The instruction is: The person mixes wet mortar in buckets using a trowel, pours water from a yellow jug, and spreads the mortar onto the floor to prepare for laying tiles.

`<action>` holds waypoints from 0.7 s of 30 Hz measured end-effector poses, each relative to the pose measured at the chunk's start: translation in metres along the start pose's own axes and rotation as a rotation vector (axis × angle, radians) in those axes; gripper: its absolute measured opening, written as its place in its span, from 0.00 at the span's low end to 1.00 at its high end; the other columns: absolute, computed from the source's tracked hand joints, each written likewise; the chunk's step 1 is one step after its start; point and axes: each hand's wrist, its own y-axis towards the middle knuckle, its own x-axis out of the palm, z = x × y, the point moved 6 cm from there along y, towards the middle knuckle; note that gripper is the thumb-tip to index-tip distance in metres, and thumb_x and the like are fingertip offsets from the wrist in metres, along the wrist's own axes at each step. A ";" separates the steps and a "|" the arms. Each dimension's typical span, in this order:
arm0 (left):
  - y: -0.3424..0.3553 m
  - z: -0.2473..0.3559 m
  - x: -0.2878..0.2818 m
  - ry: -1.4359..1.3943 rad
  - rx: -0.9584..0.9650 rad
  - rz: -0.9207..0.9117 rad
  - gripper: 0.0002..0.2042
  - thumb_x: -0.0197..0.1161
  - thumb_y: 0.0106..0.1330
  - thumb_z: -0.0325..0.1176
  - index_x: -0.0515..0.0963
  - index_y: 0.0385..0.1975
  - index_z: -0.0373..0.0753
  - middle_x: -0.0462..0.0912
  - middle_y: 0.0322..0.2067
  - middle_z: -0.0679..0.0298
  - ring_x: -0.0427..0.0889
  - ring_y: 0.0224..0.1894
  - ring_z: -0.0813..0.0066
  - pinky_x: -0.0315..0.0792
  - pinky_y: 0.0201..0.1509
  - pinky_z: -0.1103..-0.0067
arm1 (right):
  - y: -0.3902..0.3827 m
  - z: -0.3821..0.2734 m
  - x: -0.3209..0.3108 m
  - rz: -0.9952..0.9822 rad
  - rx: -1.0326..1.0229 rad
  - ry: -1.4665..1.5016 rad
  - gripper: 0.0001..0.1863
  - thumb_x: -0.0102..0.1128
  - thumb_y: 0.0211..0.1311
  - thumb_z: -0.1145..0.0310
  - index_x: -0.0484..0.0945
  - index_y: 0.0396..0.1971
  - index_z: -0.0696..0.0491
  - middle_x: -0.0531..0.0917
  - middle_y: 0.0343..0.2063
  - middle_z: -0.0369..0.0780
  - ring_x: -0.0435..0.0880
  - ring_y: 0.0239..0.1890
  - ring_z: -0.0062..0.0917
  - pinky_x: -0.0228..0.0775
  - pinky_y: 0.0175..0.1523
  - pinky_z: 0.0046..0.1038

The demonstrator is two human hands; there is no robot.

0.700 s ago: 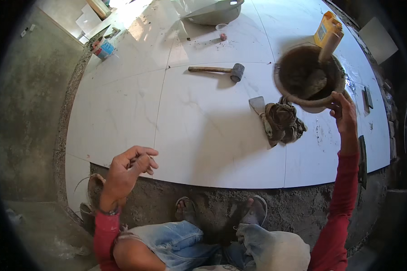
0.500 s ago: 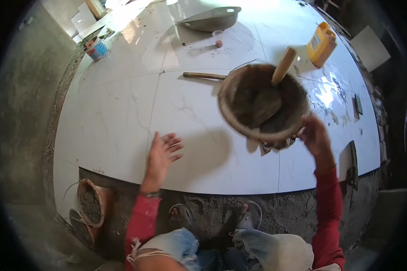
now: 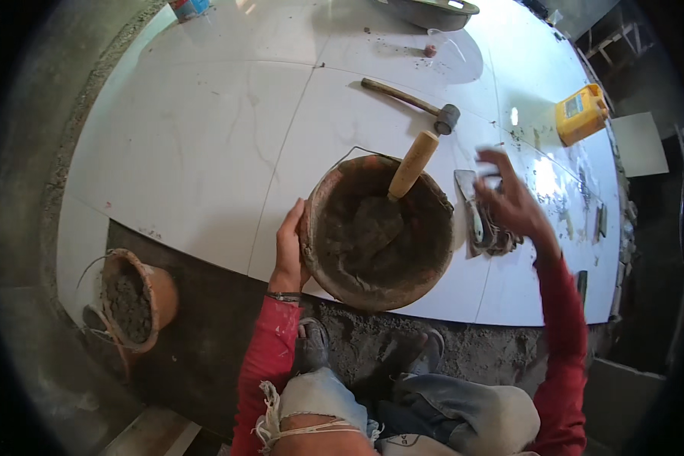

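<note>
A mortar-crusted bucket (image 3: 311, 262) stands in front of me, with grey wet mix coating its inside. A trowel (image 3: 414, 163) leans in it, wooden handle up and blade in the mix. My left hand (image 3: 289, 247) grips the bucket's left side, its fingers partly hidden by the wall. To the right of the bucket, my right hand (image 3: 515, 204) hovers with its fingers apart, slightly blurred and holding nothing. Just below that hand lie a putty knife (image 3: 467, 186) and a dark crumpled cloth or glove (image 3: 498, 242). Beyond the bucket rests a rubber mallet (image 3: 406, 96).
White floor tiles (image 3: 205, 137) end at a rough cement strip by my feet. A mortar-filled orange bucket (image 3: 166, 292) stands at lower left. A yellow jerrycan (image 3: 581, 115) is at far right, a grey basin (image 3: 433, 15) at the back. Wet patches shine at right.
The bucket has come left and nearer, and now stands by my left hand, which has taken hold of it. My right hand has let go of its rim, uncovering the putty knife. The view has shifted.
</note>
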 end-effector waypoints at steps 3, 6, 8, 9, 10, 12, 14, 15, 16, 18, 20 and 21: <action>0.008 0.000 0.012 -0.106 0.010 -0.088 0.24 0.44 0.75 0.47 0.71 0.58 0.34 0.78 0.53 0.57 0.79 0.52 0.67 0.75 0.57 0.71 | 0.056 -0.054 0.022 -0.309 -0.098 -0.072 0.33 0.48 0.69 0.40 0.67 0.58 0.54 0.80 0.49 0.52 0.83 0.48 0.34 0.76 0.47 0.33; 0.008 -0.005 0.018 -0.128 -0.020 -0.090 0.21 0.46 0.75 0.46 0.73 0.53 0.35 0.79 0.49 0.59 0.80 0.48 0.70 0.76 0.53 0.73 | 0.099 -0.094 0.046 -0.267 -0.244 -0.696 0.38 0.53 0.61 0.33 0.74 0.43 0.60 0.82 0.19 0.49 0.85 0.26 0.38 0.77 0.38 0.37; 0.013 -0.008 0.020 -0.101 -0.037 -0.043 0.20 0.47 0.75 0.45 0.73 0.54 0.34 0.79 0.49 0.58 0.80 0.48 0.69 0.76 0.54 0.73 | 0.111 -0.094 0.062 -0.416 -0.096 -0.892 0.41 0.54 0.57 0.30 0.74 0.45 0.61 0.82 0.24 0.51 0.85 0.33 0.43 0.77 0.42 0.38; 0.013 -0.009 0.021 -0.057 -0.028 -0.023 0.20 0.48 0.74 0.44 0.73 0.54 0.34 0.79 0.49 0.57 0.80 0.49 0.68 0.75 0.56 0.72 | 0.111 -0.094 0.069 -0.487 -0.089 -1.063 0.42 0.55 0.56 0.30 0.74 0.45 0.61 0.83 0.27 0.53 0.85 0.36 0.44 0.77 0.43 0.39; 0.015 -0.009 0.028 -0.075 -0.015 -0.080 0.20 0.48 0.74 0.44 0.73 0.54 0.34 0.79 0.49 0.57 0.80 0.49 0.68 0.75 0.56 0.72 | 0.109 -0.098 0.074 -0.510 -0.156 -1.196 0.43 0.57 0.54 0.30 0.74 0.45 0.62 0.83 0.31 0.54 0.84 0.39 0.45 0.77 0.44 0.39; 0.016 -0.010 0.042 -0.047 -0.015 -0.192 0.19 0.48 0.74 0.43 0.73 0.53 0.35 0.79 0.48 0.59 0.80 0.48 0.70 0.75 0.56 0.73 | 0.096 -0.104 0.082 -0.555 -0.197 -1.168 0.48 0.62 0.50 0.30 0.71 0.46 0.67 0.82 0.35 0.56 0.84 0.40 0.46 0.78 0.45 0.41; 0.014 -0.008 0.048 -0.030 0.031 -0.176 0.16 0.48 0.74 0.41 0.74 0.49 0.36 0.79 0.44 0.63 0.80 0.44 0.75 0.76 0.52 0.75 | 0.074 -0.110 0.082 -0.514 -0.140 -1.092 0.48 0.60 0.49 0.28 0.71 0.45 0.65 0.83 0.29 0.52 0.85 0.34 0.46 0.79 0.40 0.41; 0.013 -0.008 0.050 0.023 0.033 -0.154 0.14 0.48 0.74 0.40 0.74 0.47 0.37 0.79 0.41 0.65 0.79 0.42 0.78 0.76 0.49 0.77 | 0.052 -0.107 0.088 -0.676 -0.060 -1.045 0.45 0.58 0.51 0.28 0.72 0.42 0.64 0.83 0.26 0.51 0.85 0.30 0.46 0.78 0.37 0.41; 0.011 -0.009 0.051 0.077 0.024 -0.125 0.13 0.48 0.74 0.39 0.74 0.45 0.37 0.78 0.39 0.67 0.78 0.41 0.80 0.76 0.47 0.79 | 0.028 -0.103 0.090 -0.789 0.064 -1.053 0.43 0.56 0.54 0.29 0.72 0.40 0.62 0.83 0.23 0.49 0.85 0.27 0.46 0.78 0.33 0.42; 0.008 -0.010 0.056 -0.027 0.006 -0.135 0.11 0.50 0.74 0.39 0.75 0.40 0.39 0.77 0.35 0.70 0.76 0.37 0.84 0.74 0.42 0.83 | -0.028 -0.105 0.100 -1.131 0.035 -1.119 0.34 0.50 0.62 0.35 0.74 0.38 0.59 0.83 0.22 0.49 0.85 0.24 0.45 0.77 0.29 0.44; 0.008 -0.007 0.059 -0.018 0.056 -0.129 0.10 0.52 0.74 0.39 0.74 0.35 0.41 0.75 0.33 0.72 0.74 0.34 0.87 0.71 0.37 0.87 | -0.064 -0.114 0.100 -1.165 0.098 -0.935 0.23 0.45 0.70 0.50 0.78 0.31 0.55 0.82 0.24 0.51 0.87 0.34 0.38 0.79 0.33 0.42; 0.008 -0.008 0.059 -0.010 0.034 -0.119 0.10 0.52 0.74 0.39 0.74 0.35 0.41 0.75 0.33 0.72 0.74 0.34 0.87 0.71 0.37 0.87 | -0.073 -0.127 0.099 -1.105 -0.158 -0.986 0.14 0.49 0.67 0.60 0.75 0.32 0.57 0.80 0.24 0.50 0.86 0.30 0.38 0.76 0.26 0.41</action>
